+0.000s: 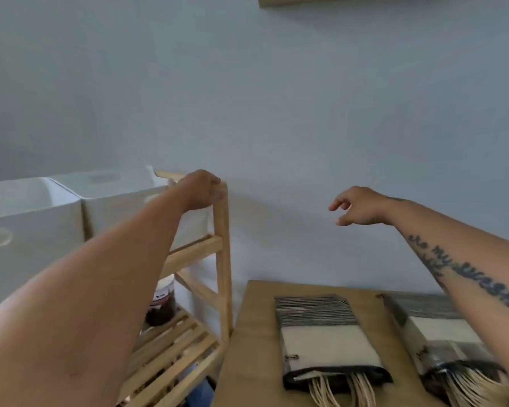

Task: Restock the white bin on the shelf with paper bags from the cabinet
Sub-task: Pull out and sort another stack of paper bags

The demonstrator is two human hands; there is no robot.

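My left hand [202,189] grips the top corner of the wooden shelf's upright post [222,245], right beside the nearer white bin [115,207]. My right hand [360,205] hovers in the air in front of the wall, fingers loosely apart, holding nothing. Below it, two bundles of paper bags lie flat on the wooden cabinet top [253,348]: one bundle [326,339] in the middle and a second bundle [441,339] partly under my right forearm. Their twisted cord handles point toward me.
A second white bin [27,218] stands at the left on the same shelf. A dark jar [162,304] with a white lid sits on the slatted lower shelf [171,348]. A pale wall fills the background, with a wooden edge [306,0] at the top.
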